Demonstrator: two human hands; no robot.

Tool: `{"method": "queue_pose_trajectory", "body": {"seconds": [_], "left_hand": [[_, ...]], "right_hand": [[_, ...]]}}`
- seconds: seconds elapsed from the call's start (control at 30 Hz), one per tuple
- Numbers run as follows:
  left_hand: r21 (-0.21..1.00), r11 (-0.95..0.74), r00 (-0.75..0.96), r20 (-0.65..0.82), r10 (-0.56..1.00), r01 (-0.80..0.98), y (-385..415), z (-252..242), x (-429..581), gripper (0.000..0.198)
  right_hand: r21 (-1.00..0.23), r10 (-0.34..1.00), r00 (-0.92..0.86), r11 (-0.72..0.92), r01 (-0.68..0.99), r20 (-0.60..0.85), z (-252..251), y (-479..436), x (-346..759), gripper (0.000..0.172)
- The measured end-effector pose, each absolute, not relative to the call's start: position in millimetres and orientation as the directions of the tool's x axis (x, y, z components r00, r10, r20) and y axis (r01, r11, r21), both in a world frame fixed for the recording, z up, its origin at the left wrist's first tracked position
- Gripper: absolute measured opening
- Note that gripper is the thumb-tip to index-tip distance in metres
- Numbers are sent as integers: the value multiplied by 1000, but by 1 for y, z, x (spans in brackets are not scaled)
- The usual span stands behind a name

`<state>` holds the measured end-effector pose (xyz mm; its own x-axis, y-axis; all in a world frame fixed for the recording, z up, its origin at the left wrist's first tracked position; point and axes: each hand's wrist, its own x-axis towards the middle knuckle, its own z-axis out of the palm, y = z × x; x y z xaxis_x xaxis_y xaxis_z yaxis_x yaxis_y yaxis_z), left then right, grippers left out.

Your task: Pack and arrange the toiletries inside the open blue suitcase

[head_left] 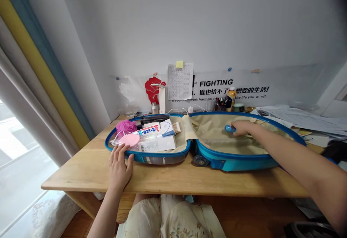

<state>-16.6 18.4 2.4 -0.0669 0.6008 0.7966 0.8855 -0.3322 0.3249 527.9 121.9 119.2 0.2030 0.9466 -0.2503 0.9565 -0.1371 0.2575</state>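
A blue-rimmed suitcase [217,155] lies opened flat on the table, its two halves side by side. My left hand [120,165] rests on the front rim of the left half, fingers stretched out towards a pink round item [129,140]. Over the beige-lined right half, my right hand [242,128] is closed on a small blue object [230,129] whose kind I cannot make out. Packed in the left half are a purple bath puff [126,126], a toothpaste box [148,130], a white box [158,144], cotton swabs [176,127] and a dark long item [154,119].
The wooden table [81,173] carries a bottle with an orange label [231,99], pens [221,104], a white lamp [162,100] and a metal bottle [154,108] along the wall. Papers [295,119] are piled at the right. A curtain [40,97] hangs at the left.
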Motion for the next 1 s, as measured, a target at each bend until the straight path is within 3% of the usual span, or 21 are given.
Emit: {"method": "queue_pose_trajectory", "body": {"seconds": [0.2,0.37,0.6,0.8,0.9,1.0], "left_hand": [[339,-336,-74,792,606,879,17,4,-15,36],[350,-339,-82,791,606,873,17,4,-15,37],[357,-340,-85,787,611,870,16,4,-14,38],[348,-343,-82,796,600,873,17,4,-14,38],[346,-340,-78,792,606,875,17,4,-14,38],[347,-337,-77,788,611,875,16,4,-14,38]], "right_hand": [[186,976,189,-167,968,-110,145,123,507,39],[228,990,134,-141,963,48,158,132,485,42],[297,998,50,-39,954,-30,157,127,502,44],[373,987,127,-156,915,101,170,115,509,31],[349,968,181,-233,908,175,187,117,500,36],[275,960,231,-268,923,159,207,122,486,33]]}}
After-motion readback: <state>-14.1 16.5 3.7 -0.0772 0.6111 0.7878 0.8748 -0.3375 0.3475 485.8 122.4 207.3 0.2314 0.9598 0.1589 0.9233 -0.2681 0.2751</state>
